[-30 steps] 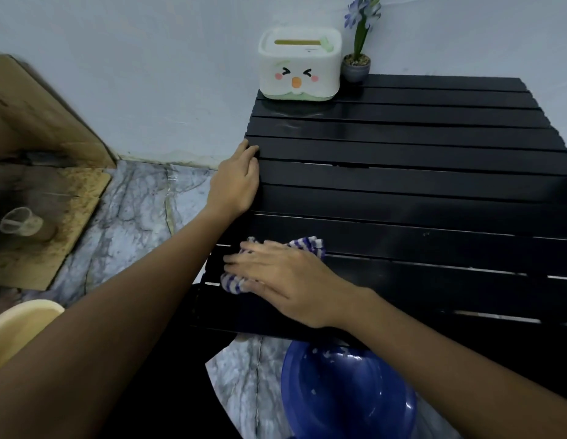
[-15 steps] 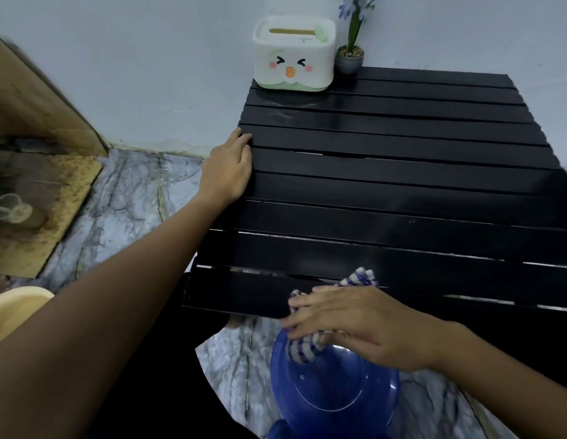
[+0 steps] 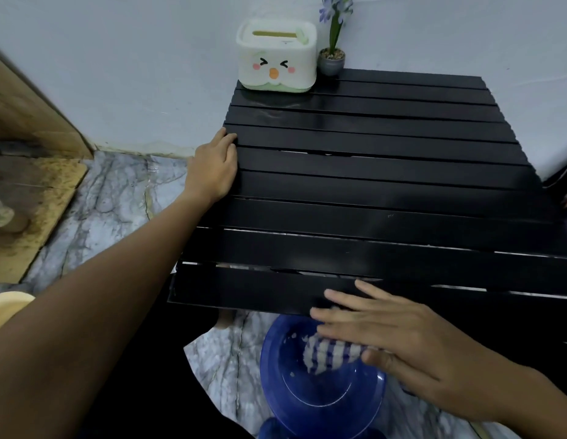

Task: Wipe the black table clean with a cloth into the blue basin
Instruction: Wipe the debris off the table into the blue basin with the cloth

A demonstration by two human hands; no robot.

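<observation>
Left hand rests flat on the black slatted table at its left edge. Right hand spreads straight fingers over the round blue basin; the blue-and-white checked cloth sits under its thumb, grip unclear.

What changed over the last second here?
The right hand swept the cloth from the near-left slats of the table, off its near edge, to above the blue basin. The left hand stayed on the left edge; tissue box and flower pot unmoved.
</observation>
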